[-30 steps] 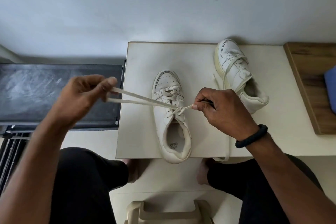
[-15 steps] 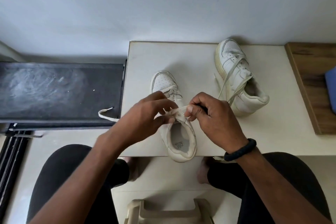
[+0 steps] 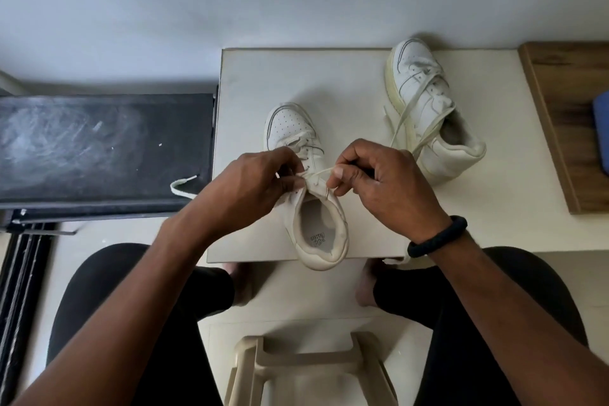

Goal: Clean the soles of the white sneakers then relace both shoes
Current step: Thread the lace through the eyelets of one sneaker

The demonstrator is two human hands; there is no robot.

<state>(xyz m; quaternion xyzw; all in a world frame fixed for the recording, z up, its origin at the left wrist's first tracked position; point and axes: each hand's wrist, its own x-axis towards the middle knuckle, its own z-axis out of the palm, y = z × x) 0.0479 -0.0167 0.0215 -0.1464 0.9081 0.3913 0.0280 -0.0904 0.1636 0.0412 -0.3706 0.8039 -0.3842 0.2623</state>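
A white sneaker (image 3: 324, 227) stands upright on the pale low table (image 3: 250, 82), toe away from me, heel over the front edge. My left hand (image 3: 260, 184) pinches its lace at the top eyelets. My right hand (image 3: 379, 184), with a black band at the wrist, pinches a thin lace end (image 3: 321, 173) above the tongue. A loose lace end (image 3: 184, 186) hangs off the table's left side. The second white sneaker (image 3: 425, 109) lies tilted at the back right, its laces loose.
A dark scuffed panel (image 3: 99, 148) lies to the left of the table. A wooden board (image 3: 560, 115) with a blue object (image 3: 601, 132) sits at the right. A beige plastic stool (image 3: 309, 369) stands between my knees. A grey wall lies behind.
My left hand, which was stretched out to the left pulling two lace strands taut, has come in to the sneaker's top eyelets. The sneaker has slid toward the table's front edge.
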